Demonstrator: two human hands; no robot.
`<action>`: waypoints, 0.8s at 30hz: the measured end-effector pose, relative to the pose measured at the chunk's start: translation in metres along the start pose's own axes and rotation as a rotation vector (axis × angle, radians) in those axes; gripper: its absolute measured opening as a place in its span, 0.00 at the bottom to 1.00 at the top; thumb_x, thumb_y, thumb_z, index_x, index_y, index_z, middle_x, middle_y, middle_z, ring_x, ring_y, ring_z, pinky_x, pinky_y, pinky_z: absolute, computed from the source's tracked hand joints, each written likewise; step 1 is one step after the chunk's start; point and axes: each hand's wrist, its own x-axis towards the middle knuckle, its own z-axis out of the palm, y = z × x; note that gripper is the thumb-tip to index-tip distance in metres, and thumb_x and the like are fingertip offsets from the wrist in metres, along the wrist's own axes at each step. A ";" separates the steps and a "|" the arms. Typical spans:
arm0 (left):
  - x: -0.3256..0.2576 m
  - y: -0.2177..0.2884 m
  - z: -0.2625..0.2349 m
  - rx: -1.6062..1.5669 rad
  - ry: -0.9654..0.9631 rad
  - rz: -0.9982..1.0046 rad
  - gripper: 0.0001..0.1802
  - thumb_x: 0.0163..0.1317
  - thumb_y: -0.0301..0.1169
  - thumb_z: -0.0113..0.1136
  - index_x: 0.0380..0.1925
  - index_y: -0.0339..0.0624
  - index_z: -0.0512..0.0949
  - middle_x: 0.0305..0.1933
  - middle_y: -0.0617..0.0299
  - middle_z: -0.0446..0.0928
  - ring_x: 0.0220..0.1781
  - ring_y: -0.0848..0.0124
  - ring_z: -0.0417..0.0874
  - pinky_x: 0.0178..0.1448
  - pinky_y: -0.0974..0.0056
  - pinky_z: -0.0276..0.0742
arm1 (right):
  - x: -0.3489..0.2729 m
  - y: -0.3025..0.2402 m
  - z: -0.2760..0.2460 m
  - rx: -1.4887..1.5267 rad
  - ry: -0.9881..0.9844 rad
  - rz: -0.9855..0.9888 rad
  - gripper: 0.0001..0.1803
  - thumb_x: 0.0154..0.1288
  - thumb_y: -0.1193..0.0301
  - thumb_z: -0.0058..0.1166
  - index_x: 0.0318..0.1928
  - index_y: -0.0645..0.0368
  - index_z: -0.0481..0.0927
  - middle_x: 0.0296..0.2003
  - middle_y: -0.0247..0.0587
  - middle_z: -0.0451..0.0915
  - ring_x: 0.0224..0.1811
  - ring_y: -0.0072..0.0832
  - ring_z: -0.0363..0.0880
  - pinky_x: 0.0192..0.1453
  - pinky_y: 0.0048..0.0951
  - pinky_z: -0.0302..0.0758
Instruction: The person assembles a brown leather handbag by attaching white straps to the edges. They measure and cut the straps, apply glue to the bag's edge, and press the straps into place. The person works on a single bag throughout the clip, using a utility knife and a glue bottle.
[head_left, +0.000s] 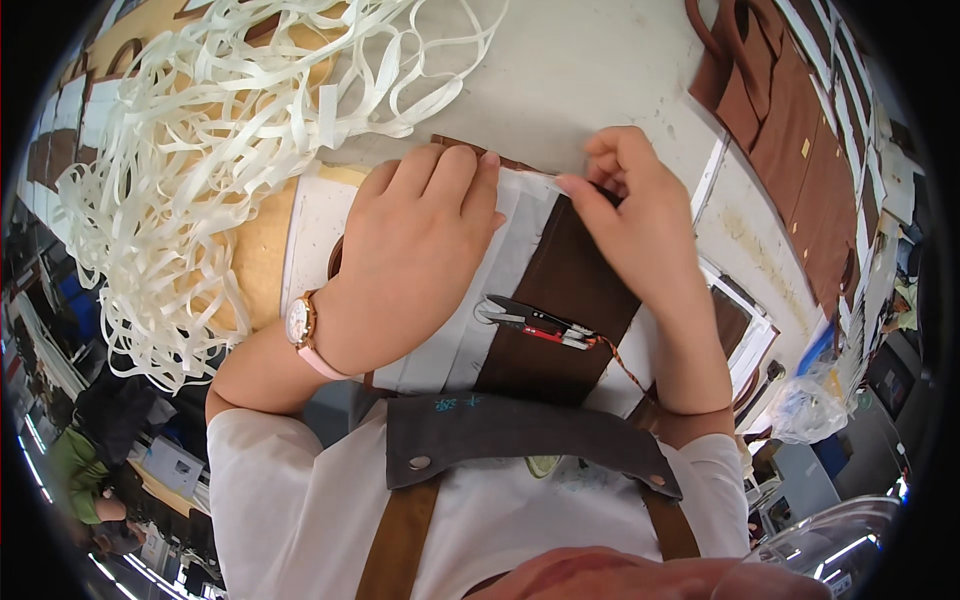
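In front of me lies a brown leather piece (545, 270) with a pale grey-white band (455, 345) along its left part. My left hand (420, 230) rests flat over the band, fingers close together, with the fingertips by the far brown edge. My right hand (645, 215) is at the far right corner of the piece. Its fingers are curled and slightly blurred, apart from the thumb, whose tip is near the far edge. Between my forearms, thread snips (535, 320) with dark and red handles lie on the leather, an orange twisted cord (618, 358) tied to them.
A big tangled heap of white tape (200, 170) covers the table's left side, partly over a tan sheet (262, 265). Brown leather pieces with handles (775, 140) are stacked at the right. A clear plastic bag (810, 405) hangs at the right table edge.
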 end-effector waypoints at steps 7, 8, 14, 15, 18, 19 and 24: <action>0.001 -0.002 0.004 -0.140 0.107 0.074 0.24 0.53 0.29 0.69 0.53 0.40 0.80 0.49 0.59 0.74 0.48 0.61 0.76 0.52 0.58 0.73 | 0.005 0.001 -0.007 0.050 -0.149 -0.137 0.08 0.66 0.71 0.54 0.34 0.64 0.79 0.31 0.47 0.80 0.35 0.46 0.78 0.41 0.41 0.75; 0.001 -0.001 0.003 -0.161 0.099 0.091 0.25 0.52 0.28 0.69 0.53 0.40 0.80 0.48 0.58 0.74 0.48 0.61 0.76 0.52 0.58 0.73 | 0.006 0.001 -0.005 0.047 -0.143 -0.134 0.07 0.66 0.72 0.54 0.34 0.64 0.79 0.31 0.47 0.79 0.36 0.45 0.78 0.41 0.41 0.74; 0.000 0.001 0.014 -0.163 0.056 0.139 0.28 0.53 0.28 0.69 0.57 0.42 0.78 0.48 0.58 0.74 0.48 0.61 0.76 0.53 0.59 0.73 | 0.007 0.005 0.015 0.014 0.021 -0.218 0.02 0.60 0.76 0.55 0.33 0.62 0.77 0.28 0.46 0.76 0.33 0.45 0.76 0.40 0.43 0.73; 0.001 0.001 0.015 -0.151 0.045 0.142 0.28 0.53 0.28 0.68 0.57 0.42 0.78 0.48 0.58 0.74 0.49 0.61 0.76 0.53 0.59 0.73 | 0.006 0.008 0.023 -0.032 0.086 -0.267 0.03 0.58 0.77 0.55 0.33 0.62 0.77 0.28 0.45 0.75 0.33 0.44 0.75 0.39 0.43 0.72; 0.002 0.001 0.014 -0.125 0.009 0.144 0.28 0.54 0.28 0.68 0.58 0.42 0.77 0.48 0.58 0.73 0.50 0.61 0.76 0.55 0.58 0.73 | 0.004 0.015 0.032 -0.105 0.184 -0.377 0.06 0.55 0.79 0.57 0.34 0.60 0.76 0.30 0.43 0.73 0.33 0.43 0.73 0.39 0.42 0.70; 0.001 0.001 0.013 -0.124 -0.004 0.142 0.28 0.54 0.28 0.67 0.58 0.41 0.77 0.48 0.58 0.73 0.50 0.61 0.76 0.55 0.58 0.73 | 0.003 0.016 0.033 -0.119 0.200 -0.408 0.07 0.54 0.79 0.58 0.34 0.60 0.76 0.30 0.42 0.73 0.34 0.42 0.73 0.40 0.42 0.70; 0.001 0.000 0.014 -0.170 0.017 0.130 0.29 0.54 0.28 0.67 0.59 0.39 0.76 0.49 0.58 0.73 0.51 0.60 0.76 0.56 0.58 0.73 | 0.004 0.022 0.026 -0.144 0.136 -0.494 0.08 0.54 0.81 0.59 0.36 0.60 0.76 0.35 0.42 0.73 0.38 0.40 0.72 0.44 0.39 0.67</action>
